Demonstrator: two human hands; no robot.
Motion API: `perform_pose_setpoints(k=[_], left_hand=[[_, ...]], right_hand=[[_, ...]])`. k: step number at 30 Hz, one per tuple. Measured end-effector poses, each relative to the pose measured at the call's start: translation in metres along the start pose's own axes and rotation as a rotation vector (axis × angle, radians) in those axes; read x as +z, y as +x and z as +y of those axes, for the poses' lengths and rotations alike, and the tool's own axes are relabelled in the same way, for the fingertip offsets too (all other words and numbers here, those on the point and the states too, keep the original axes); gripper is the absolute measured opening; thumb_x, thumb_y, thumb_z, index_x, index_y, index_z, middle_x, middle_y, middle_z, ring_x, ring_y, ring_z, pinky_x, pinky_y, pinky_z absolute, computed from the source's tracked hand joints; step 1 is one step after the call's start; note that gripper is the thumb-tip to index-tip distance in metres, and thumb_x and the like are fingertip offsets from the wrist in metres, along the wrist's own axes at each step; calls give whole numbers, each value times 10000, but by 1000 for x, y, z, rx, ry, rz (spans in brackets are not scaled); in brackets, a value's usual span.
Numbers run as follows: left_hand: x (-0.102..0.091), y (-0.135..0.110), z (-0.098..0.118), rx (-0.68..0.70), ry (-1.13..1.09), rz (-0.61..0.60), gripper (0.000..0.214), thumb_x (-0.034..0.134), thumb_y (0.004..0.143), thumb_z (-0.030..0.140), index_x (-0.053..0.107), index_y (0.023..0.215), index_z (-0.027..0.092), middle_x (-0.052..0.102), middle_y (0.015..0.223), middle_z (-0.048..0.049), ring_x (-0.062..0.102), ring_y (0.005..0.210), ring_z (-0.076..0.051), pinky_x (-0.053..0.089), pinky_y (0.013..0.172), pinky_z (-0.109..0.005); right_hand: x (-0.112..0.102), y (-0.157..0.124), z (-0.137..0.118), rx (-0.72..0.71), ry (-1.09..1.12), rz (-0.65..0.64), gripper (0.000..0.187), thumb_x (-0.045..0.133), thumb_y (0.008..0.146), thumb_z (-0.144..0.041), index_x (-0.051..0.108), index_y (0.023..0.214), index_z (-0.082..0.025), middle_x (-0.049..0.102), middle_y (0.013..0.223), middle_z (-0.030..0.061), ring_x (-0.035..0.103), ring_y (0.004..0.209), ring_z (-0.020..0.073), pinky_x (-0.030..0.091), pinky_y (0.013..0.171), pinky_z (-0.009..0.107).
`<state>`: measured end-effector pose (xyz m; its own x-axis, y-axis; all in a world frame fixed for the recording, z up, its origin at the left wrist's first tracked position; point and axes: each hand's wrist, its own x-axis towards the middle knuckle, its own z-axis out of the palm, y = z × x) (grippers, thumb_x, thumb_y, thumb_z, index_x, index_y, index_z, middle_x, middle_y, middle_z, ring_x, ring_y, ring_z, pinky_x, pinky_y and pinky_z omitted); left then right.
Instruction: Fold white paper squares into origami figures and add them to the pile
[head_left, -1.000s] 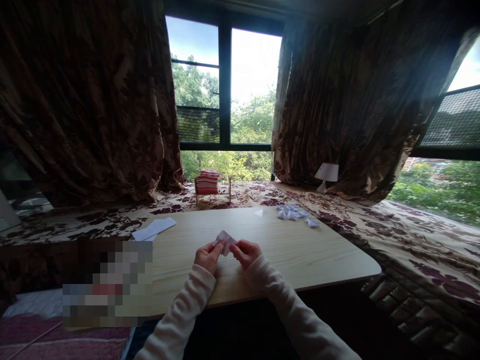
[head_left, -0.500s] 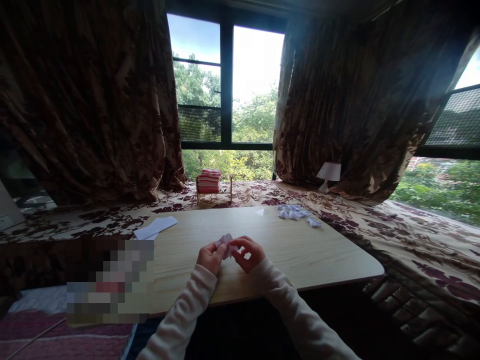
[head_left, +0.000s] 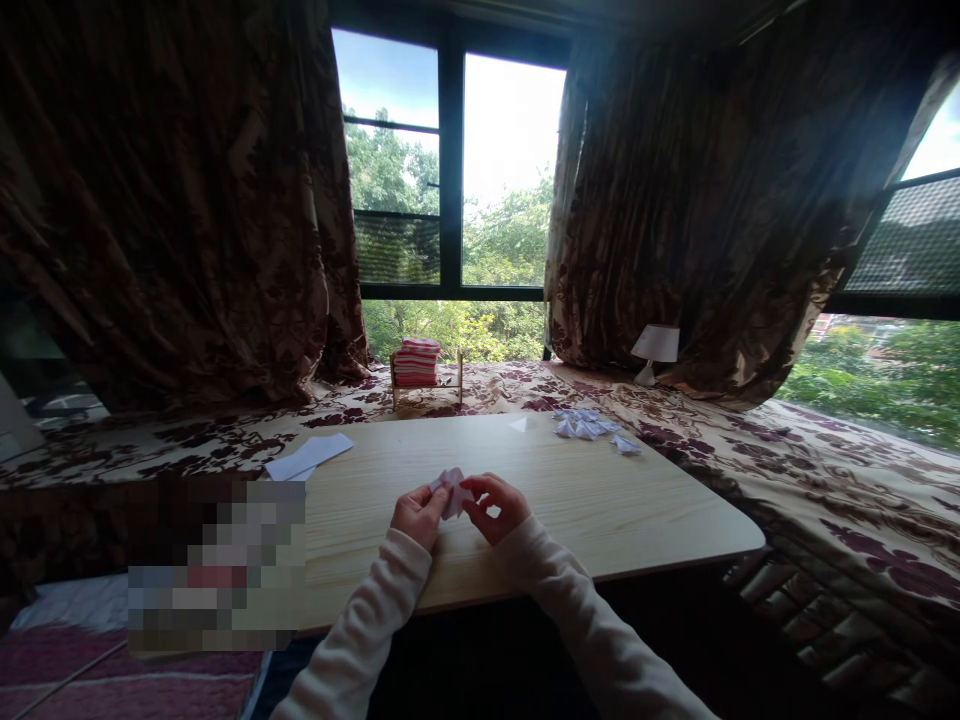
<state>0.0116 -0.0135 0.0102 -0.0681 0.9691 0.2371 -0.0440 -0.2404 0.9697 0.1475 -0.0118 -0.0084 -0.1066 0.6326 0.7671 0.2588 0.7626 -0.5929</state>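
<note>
A small piece of folded white paper (head_left: 454,497) is held between both hands, above the near part of the wooden table (head_left: 375,540). My left hand (head_left: 417,515) pinches its left side between thumb and fingers. On the other side, the thumb and forefinger of my right hand (head_left: 501,507) are closed on its right edge. The fingers cover part of the paper, so its full shape is hidden. Farther back on the table lie several folded paper pieces (head_left: 585,425), with a single small white triangle (head_left: 519,425) to their left.
White paper strips (head_left: 311,457) lie at the table's left back edge. A blurred-out patch (head_left: 225,570) covers the left front. Beyond the table, a patterned window seat carries a small rack (head_left: 460,378) with stacked red-and-white cloths (head_left: 416,362) and a white lamp (head_left: 656,345).
The right fingers have shifted slightly on the paper, and its visible outline has changed a little. The whole view has moved very slightly; both hands stay in the same place.
</note>
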Motion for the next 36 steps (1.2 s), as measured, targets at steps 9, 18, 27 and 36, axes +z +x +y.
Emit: perform_pose_setpoints(k=[9, 18, 27, 36], left_hand=[[-2, 2, -7, -8, -14, -15, 311, 680, 564, 335, 708, 752, 90, 681, 627, -54, 572, 574, -149, 441, 572, -242], [-1, 2, -5, -23, -16, -2, 322, 679, 556, 334, 706, 756, 84, 681, 611, -50, 590, 571, -162, 462, 585, -265], [-3, 3, -12, 1, 30, -12, 379, 683, 561, 389, 706, 764, 70, 683, 626, -71, 598, 573, -176, 457, 574, -269], [-2, 2, -14, 65, 72, -89, 375, 667, 609, 384, 699, 858, 106, 699, 727, -63, 621, 694, -197, 473, 664, -277]], right_hand=[[-1, 1, -2, 10, -45, 20, 202, 528, 669, -97, 606, 838, -176, 565, 701, 16, 534, 581, 103, 454, 450, 188], [-2, 1, 2, 8, -125, 11, 132, 532, 708, -149, 637, 777, -189, 591, 721, 26, 558, 586, 105, 426, 418, 172], [-3, 1, -2, 23, -180, 29, 72, 548, 713, -196, 618, 732, -196, 572, 741, 25, 544, 599, 107, 425, 427, 183], [-2, 0, 0, 60, -213, 47, 76, 514, 730, -198, 554, 668, -179, 564, 731, 22, 519, 589, 104, 410, 438, 190]])
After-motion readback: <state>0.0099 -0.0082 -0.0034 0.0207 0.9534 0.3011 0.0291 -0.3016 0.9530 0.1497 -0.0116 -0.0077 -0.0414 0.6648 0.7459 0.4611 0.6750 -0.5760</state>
